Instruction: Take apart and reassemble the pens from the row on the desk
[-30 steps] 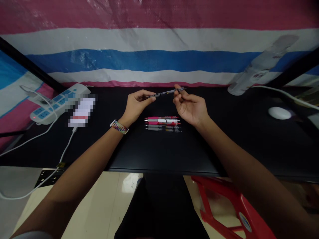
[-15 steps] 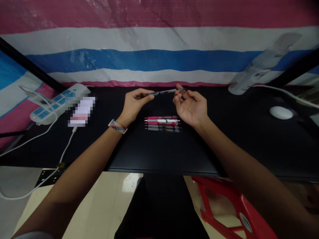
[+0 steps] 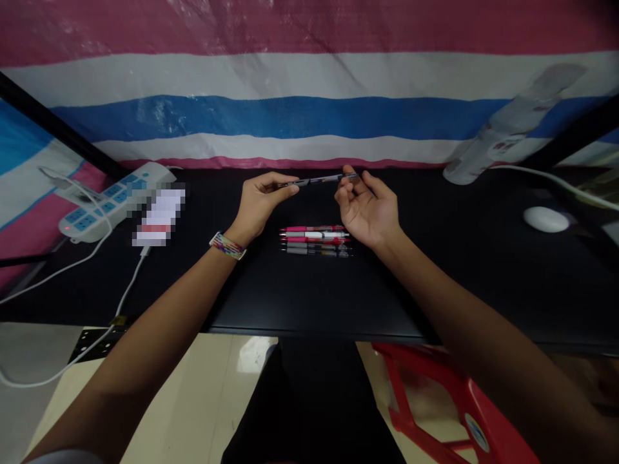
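My left hand [image 3: 258, 203] is closed on one end of a dark, clear-barrelled pen [image 3: 319, 180], pinched between thumb and fingers. The pen lies nearly level above the desk, its far end pointing right. At that far end is my right hand [image 3: 370, 209], palm up, with its fingers loosely curled and its thumb apart. The pen's end crosses its fingertips; whether they press on it is unclear. Below, between the hands, several pens lie side by side: a pink pen [image 3: 309, 228], a white pen [image 3: 316, 234], a red one and grey-black pens [image 3: 314, 249].
On the black desk [image 3: 309, 303] at left are a power strip [image 3: 116, 200] with cables and a blurred phone [image 3: 159, 216] on a charging cord. To the right stand a clear cylinder [image 3: 488, 145] and a white mouse [image 3: 546, 219]. A red stool [image 3: 435, 393] is below.
My right hand has shifted slightly left, and its fingertips now overlap the pen's far end a little more. My left hand and the pens on the desk stay put.
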`<state>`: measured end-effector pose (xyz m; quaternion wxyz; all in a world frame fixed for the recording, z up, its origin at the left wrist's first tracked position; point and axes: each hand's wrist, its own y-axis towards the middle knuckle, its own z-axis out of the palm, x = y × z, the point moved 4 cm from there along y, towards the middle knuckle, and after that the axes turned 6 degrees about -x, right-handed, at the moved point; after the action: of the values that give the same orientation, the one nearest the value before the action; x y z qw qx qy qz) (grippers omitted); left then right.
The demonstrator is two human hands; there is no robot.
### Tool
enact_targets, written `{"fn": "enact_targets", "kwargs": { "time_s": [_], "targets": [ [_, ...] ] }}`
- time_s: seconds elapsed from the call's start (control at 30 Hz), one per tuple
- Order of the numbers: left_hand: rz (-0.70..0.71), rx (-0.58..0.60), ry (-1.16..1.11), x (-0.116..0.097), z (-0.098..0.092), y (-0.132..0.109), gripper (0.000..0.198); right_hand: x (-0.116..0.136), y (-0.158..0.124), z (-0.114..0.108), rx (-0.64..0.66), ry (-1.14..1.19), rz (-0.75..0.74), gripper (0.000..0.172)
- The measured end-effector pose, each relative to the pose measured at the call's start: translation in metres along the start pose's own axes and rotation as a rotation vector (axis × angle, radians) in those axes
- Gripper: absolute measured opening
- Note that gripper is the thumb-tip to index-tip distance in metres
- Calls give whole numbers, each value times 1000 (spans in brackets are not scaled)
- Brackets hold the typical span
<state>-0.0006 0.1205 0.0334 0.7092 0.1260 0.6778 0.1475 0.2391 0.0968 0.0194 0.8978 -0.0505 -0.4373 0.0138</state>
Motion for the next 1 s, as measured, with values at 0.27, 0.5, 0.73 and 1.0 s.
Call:
{"fn": "enact_targets", "kwargs": {
  "time_s": [0.27,0.5,0.73,1.0],
  "targets": [
    [-34,-3,2,0,0,-1,33,0,2,-1,87,-260,-122,25],
    [-34,-11,-12,-1,0,-1,30,1,4,-5,91,-197,-112,27],
    [-36,-13,-31,0,0,0,28,-3,1,-1,29,-155,-86,22],
    [-37,-9,-31,0,1,0,30,-1,7,-6,86,-285,-150,23]
  ]
}}
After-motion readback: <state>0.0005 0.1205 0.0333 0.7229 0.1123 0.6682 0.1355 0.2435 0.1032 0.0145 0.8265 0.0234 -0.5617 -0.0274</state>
